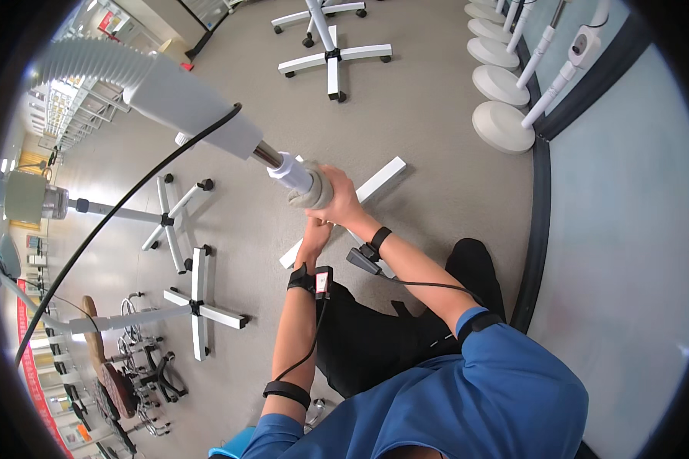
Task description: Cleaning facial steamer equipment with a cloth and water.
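Observation:
A greyish cloth [310, 198] is wrapped round the white pole [293, 172] of a wheeled stand, just below its metal rod. My right hand [341, 195] grips the pole through the cloth. Right under it, my left hand [317, 229] is closed round the lower part of the same pole; its fingers are partly hidden. Above the rod is the stand's white housing [198, 103], with a ribbed hose [92, 60] and a black cable [143, 172]. The white crossed base [382, 178] spreads on the floor under my hands.
Several wheeled stands with white cross bases [333, 54] are ahead and to the left. Round white bases [502, 127] with poles line the glass panel [626, 229] at right. Stools and chairs [117, 384] are at lower left. Cables run from devices strapped on both wrists.

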Action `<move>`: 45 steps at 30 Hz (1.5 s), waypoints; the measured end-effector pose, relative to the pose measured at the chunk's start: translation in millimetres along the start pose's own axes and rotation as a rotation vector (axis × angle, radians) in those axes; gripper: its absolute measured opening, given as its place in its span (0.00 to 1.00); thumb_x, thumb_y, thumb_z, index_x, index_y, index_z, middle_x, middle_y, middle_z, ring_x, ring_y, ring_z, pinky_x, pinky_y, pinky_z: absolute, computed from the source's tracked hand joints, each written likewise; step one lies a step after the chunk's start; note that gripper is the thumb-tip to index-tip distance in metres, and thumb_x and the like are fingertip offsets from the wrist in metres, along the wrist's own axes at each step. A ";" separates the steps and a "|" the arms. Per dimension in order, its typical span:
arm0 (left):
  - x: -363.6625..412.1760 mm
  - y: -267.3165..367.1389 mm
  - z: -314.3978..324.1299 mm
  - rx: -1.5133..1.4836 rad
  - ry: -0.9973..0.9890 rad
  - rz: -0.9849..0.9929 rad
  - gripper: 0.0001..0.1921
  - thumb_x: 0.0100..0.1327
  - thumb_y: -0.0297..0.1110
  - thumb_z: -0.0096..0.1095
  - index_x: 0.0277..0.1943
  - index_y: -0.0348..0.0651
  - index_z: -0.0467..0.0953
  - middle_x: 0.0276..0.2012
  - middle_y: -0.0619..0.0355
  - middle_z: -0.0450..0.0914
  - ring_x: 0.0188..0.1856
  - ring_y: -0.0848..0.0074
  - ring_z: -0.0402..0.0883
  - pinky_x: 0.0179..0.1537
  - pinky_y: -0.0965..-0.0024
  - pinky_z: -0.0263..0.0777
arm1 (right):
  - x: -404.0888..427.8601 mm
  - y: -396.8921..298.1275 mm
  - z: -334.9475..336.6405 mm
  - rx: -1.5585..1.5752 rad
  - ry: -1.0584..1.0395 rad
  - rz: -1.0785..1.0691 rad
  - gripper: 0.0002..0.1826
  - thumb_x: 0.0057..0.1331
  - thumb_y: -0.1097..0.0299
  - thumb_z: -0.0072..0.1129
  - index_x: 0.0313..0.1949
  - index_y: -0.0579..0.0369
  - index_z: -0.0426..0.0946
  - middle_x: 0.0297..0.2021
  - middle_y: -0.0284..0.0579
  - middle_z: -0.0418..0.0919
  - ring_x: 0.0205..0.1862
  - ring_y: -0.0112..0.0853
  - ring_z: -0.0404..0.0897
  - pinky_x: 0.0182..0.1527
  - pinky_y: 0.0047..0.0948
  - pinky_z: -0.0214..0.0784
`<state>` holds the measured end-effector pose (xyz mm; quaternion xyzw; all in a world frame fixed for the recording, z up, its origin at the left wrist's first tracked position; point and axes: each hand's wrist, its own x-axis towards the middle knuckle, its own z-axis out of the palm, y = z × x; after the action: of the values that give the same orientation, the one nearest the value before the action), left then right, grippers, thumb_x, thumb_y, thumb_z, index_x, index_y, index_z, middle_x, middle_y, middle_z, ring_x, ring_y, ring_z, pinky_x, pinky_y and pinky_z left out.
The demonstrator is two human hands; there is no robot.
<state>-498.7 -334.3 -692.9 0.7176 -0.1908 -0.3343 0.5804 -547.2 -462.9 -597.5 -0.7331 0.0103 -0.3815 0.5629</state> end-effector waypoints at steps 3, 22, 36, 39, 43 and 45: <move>3.4 5.1 8.5 -0.094 -0.002 -0.045 0.29 0.59 0.18 0.51 0.64 0.37 0.55 0.61 0.53 0.64 0.63 0.69 0.61 0.62 0.66 0.55 | -1.7 6.3 -8.5 -0.079 -0.049 0.024 0.36 0.34 0.64 0.72 0.46 0.59 0.70 0.44 0.52 0.74 0.49 0.47 0.72 0.53 0.42 0.65; -5.4 19.6 13.1 -0.103 0.012 0.113 0.31 0.59 0.30 0.61 0.64 0.37 0.56 0.62 0.52 0.61 0.62 0.69 0.62 0.61 0.67 0.56 | -12.3 -11.8 15.7 -0.205 0.091 -0.081 0.47 0.42 0.74 0.67 0.62 0.56 0.52 0.51 0.58 0.65 0.53 0.52 0.68 0.52 0.43 0.66; -7.4 4.1 2.4 -0.095 0.075 -0.152 0.44 0.38 0.11 0.46 0.66 0.34 0.50 0.65 0.49 0.57 0.69 0.62 0.53 0.64 0.66 0.50 | -47.8 89.9 17.5 -0.143 -0.133 0.274 0.39 0.40 0.67 0.71 0.54 0.55 0.65 0.48 0.51 0.74 0.50 0.43 0.75 0.50 0.37 0.69; -10.8 7.2 7.4 -0.009 0.130 -0.226 0.45 0.39 0.12 0.44 0.67 0.37 0.47 0.67 0.47 0.52 0.70 0.60 0.47 0.65 0.64 0.50 | -37.9 103.9 8.0 -0.144 -0.342 0.454 0.41 0.38 0.65 0.72 0.55 0.55 0.66 0.48 0.50 0.75 0.50 0.42 0.75 0.51 0.35 0.68; -9.6 5.5 9.0 -0.176 0.279 0.016 0.46 0.39 0.12 0.43 0.69 0.39 0.46 0.68 0.50 0.50 0.71 0.63 0.42 0.63 0.67 0.52 | -30.6 94.6 -7.2 -0.197 -0.429 0.480 0.43 0.37 0.65 0.72 0.56 0.55 0.65 0.48 0.51 0.75 0.51 0.41 0.74 0.54 0.34 0.67; -0.5 0.5 -0.1 -0.064 0.108 0.153 0.46 0.39 0.12 0.43 0.68 0.39 0.46 0.69 0.50 0.48 0.72 0.65 0.41 0.63 0.69 0.50 | -16.6 80.8 -11.5 -0.143 -0.409 0.389 0.43 0.37 0.66 0.71 0.56 0.54 0.65 0.49 0.51 0.75 0.52 0.42 0.74 0.54 0.34 0.67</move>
<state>-499.0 -334.1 -692.3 0.6990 -0.2025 -0.2558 0.6363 -532.1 -494.5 -673.1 -0.8170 0.0640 -0.1089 0.5627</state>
